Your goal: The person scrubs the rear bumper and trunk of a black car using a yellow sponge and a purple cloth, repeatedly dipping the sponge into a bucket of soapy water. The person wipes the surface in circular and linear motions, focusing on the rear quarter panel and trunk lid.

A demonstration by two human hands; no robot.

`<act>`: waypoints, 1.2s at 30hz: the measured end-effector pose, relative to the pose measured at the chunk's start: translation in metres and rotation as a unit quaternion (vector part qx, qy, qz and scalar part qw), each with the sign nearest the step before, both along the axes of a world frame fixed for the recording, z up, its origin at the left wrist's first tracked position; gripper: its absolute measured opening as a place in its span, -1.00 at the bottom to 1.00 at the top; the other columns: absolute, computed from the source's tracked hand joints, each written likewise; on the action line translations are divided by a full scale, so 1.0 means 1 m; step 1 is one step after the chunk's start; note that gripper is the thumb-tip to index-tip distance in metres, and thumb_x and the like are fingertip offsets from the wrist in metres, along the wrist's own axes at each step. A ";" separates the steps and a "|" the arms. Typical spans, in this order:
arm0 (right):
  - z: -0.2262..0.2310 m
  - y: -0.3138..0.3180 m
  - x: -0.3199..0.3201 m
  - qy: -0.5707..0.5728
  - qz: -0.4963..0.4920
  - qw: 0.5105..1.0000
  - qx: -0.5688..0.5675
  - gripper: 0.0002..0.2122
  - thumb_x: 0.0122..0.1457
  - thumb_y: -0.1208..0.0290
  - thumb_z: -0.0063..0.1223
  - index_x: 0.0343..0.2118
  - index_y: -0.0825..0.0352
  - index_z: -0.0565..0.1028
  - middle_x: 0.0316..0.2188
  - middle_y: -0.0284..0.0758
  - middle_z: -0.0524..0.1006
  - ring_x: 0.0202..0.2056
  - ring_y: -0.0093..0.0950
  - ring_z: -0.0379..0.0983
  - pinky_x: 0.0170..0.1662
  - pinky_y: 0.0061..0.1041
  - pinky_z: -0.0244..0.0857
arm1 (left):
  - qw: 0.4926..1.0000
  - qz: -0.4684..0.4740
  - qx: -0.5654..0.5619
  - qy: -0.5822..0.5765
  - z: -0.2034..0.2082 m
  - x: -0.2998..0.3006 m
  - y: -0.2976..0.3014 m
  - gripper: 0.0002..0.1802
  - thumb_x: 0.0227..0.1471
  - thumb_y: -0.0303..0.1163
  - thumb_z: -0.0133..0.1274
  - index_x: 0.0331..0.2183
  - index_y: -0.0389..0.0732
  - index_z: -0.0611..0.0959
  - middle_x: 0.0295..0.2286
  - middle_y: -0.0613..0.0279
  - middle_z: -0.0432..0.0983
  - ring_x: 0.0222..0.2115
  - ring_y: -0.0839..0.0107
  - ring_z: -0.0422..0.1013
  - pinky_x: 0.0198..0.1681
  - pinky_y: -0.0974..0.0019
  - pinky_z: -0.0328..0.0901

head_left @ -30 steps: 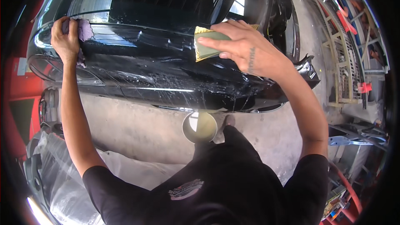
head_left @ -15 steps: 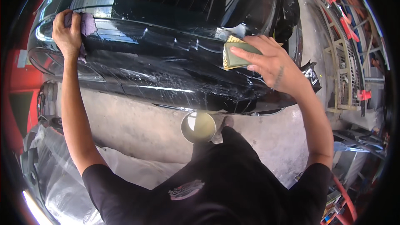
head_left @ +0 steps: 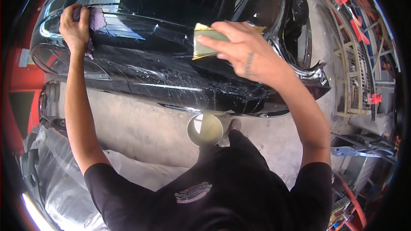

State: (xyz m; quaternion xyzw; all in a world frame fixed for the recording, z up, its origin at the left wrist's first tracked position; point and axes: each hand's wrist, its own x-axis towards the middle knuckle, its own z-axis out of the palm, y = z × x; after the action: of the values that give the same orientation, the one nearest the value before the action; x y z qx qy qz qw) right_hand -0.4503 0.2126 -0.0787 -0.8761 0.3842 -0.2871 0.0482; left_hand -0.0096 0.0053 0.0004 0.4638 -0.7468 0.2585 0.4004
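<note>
A glossy black car point(head_left: 162, 66) stretches across the upper part of the view, its side panel wet and streaked. At its far left, my left hand point(head_left: 76, 28) is closed around a crumpled purple cloth point(head_left: 98, 19) that rests on the panel's upper edge. Farther right, my right hand point(head_left: 239, 51) grips a greenish sanding block point(head_left: 212, 42) wrapped in yellow-backed sandpaper point(head_left: 199, 54). The block lies against the wet panel below the rear glass. My fingers stretch along its top, and the sanded face underneath is hidden.
A round bucket of cloudy water point(head_left: 205, 129) stands on the concrete floor point(head_left: 141, 132) between me and the car. Clear plastic sheeting point(head_left: 70, 188) covers something at lower left. Metal racks point(head_left: 353, 68) line the right side. The car's right end has exposed, jagged edges point(head_left: 319, 75).
My right hand has slid the sanding block leftward and slightly away from me along the panel. My left hand and the cloth have shifted a little up and to the right.
</note>
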 end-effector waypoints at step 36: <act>-0.093 0.095 -0.012 -0.052 -0.356 0.917 -0.173 -0.37 -0.03 0.62 0.23 0.22 0.24 0.56 0.13 0.06 0.49 0.09 0.01 0.46 0.15 -0.04 0.30 | 0.998 -0.019 -0.026 -0.054 -0.007 0.022 -0.037 -0.66 0.21 -0.17 0.26 -0.12 -0.21 0.75 -0.13 0.03 0.69 -0.06 -0.05 0.58 0.04 -0.01 0.41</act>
State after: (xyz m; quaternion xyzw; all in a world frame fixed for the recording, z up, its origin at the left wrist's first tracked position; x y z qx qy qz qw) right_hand -0.4620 0.3077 -0.1717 -0.6602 0.6117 -0.3923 -0.1898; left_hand 0.0120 -0.0316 -0.0065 0.4241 -0.7690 0.2948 0.3767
